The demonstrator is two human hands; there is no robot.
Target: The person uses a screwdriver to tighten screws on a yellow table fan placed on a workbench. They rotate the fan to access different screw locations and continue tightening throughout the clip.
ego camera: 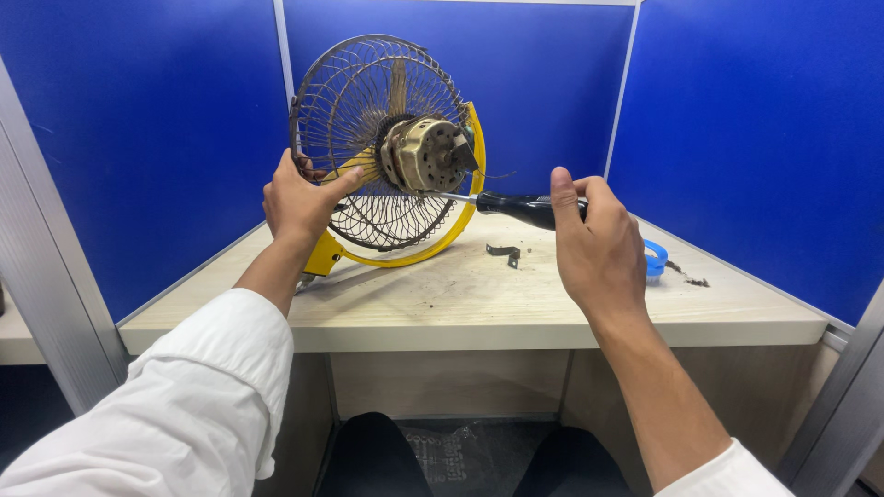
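Right hand (597, 241) closed around black screwdriver (516, 206), tip at the brass-coloured motor (425, 154). Left hand (299, 204) curled around the wire fan guard (368, 138), holding it upright on the wooden desk (479, 299); yellow bracket (442, 241) rims the guard. Small metal clip (504, 250) lies on desk just under screwdriver. Blue object (656, 258) behind right hand, contents not visible.

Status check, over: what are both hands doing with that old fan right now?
Left hand grips fan cage, holding it upright on desk. Right hand holds screwdriver, tip at motor. Loose metal bracket on desk, nothing blocking.
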